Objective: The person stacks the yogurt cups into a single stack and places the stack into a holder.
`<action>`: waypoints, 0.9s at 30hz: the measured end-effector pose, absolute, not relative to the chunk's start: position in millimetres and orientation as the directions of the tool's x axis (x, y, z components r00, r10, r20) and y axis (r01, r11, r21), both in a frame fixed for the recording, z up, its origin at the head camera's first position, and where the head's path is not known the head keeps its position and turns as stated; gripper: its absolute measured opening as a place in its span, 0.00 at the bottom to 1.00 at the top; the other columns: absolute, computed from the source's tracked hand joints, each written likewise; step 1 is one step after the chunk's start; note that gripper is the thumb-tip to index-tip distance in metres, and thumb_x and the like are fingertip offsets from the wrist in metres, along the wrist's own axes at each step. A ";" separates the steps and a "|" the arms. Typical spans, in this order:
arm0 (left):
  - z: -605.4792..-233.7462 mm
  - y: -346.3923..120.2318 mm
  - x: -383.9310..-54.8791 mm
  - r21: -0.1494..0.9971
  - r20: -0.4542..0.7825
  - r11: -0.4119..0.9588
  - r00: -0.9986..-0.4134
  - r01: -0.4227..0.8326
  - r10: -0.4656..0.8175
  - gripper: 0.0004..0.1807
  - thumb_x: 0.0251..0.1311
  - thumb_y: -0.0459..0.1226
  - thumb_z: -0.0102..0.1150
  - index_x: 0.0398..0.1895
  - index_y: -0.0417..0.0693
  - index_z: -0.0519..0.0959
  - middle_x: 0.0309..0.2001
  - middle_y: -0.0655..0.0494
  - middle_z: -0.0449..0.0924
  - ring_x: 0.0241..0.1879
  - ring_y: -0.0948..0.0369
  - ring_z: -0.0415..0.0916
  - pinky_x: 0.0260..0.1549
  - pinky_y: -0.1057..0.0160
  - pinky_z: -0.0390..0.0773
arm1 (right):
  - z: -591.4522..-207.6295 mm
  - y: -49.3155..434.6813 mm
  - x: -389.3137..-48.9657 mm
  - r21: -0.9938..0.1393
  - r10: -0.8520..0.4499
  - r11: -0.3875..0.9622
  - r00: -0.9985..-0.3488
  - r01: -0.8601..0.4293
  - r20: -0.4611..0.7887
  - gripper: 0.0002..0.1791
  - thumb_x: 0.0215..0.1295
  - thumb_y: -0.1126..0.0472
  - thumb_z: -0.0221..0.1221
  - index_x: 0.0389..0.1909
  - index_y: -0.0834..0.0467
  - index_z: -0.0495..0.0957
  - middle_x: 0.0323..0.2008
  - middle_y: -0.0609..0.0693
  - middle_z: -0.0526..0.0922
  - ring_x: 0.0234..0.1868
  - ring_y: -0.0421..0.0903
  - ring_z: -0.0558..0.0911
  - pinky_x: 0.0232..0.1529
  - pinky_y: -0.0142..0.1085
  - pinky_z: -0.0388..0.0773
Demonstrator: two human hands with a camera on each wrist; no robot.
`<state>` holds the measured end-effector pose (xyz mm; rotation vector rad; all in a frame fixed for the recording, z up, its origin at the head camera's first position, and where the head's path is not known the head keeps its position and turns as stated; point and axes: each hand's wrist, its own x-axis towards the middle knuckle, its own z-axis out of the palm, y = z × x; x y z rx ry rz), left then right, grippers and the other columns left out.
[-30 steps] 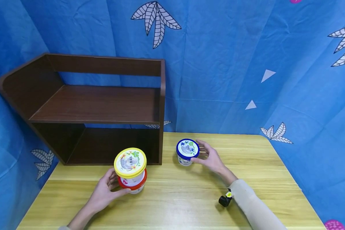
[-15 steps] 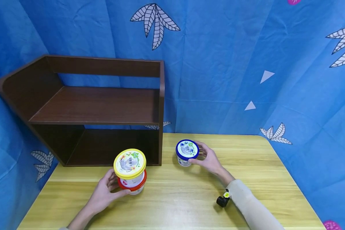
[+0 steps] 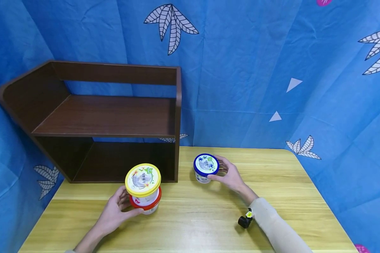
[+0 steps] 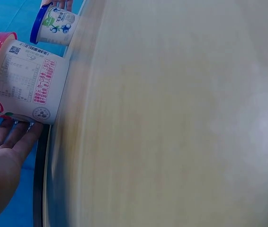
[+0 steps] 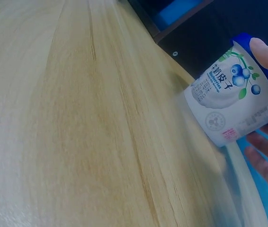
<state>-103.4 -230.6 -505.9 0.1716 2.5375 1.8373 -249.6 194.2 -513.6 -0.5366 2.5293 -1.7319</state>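
In the head view, a yogurt cup with a yellow lid (image 3: pixel 143 178) is stacked on a second yogurt cup with a red lid (image 3: pixel 151 209). My left hand (image 3: pixel 113 215) holds the lower, red-lidded cup from its left side, thumb in front and fingers behind. Farther back to the right, my right hand (image 3: pixel 232 177) holds a blue-lidded yogurt cup (image 3: pixel 206 166) from its right. The right wrist view shows blueberries printed on this cup, with my thumb by the lid and my fingers along the opposite side. All the cups stand upright on the table.
A dark brown two-tier shelf (image 3: pixel 104 116) stands at the back left, right behind the stacked cups. The light wooden table (image 3: pixel 190 225) ends at a blue patterned curtain (image 3: pixel 240 70). A small black camera (image 3: pixel 245 221) is attached at my right cuff.
The view has tilted very slightly over the last second. My right forearm and cuff have shifted a little to the left. Both hands keep their hold, and the cups stay in place.
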 end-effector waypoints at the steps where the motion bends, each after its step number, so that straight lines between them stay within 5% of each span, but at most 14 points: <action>1: -505.9 -230.4 -103.3 0.947 0.061 0.309 -0.994 0.086 0.092 0.44 0.52 0.34 0.81 0.71 0.42 0.66 0.62 0.40 0.81 0.54 0.77 0.78 0.53 0.72 0.84 | -513.6 194.5 -249.2 -0.909 -0.295 0.323 -0.941 -0.263 0.168 0.47 0.55 0.63 0.79 0.76 0.56 0.68 0.65 0.64 0.81 0.60 0.60 0.84 0.59 0.39 0.85; 19: -507.1 -230.1 -104.5 0.950 0.029 0.307 -0.997 0.051 0.077 0.45 0.51 0.35 0.82 0.71 0.43 0.67 0.63 0.41 0.80 0.53 0.76 0.78 0.53 0.73 0.83 | -509.6 206.1 -231.3 -0.866 -0.260 0.391 -0.940 -0.311 0.221 0.46 0.54 0.61 0.79 0.74 0.58 0.71 0.64 0.62 0.83 0.60 0.58 0.84 0.60 0.36 0.82; 27: -506.2 -231.1 -104.0 0.950 0.033 0.308 -0.997 0.054 0.073 0.44 0.51 0.35 0.82 0.71 0.43 0.68 0.62 0.41 0.80 0.52 0.75 0.79 0.52 0.73 0.83 | -497.3 212.8 -218.9 -0.844 -0.261 0.418 -0.935 -0.335 0.242 0.45 0.54 0.60 0.80 0.74 0.56 0.71 0.65 0.58 0.84 0.59 0.47 0.84 0.60 0.32 0.81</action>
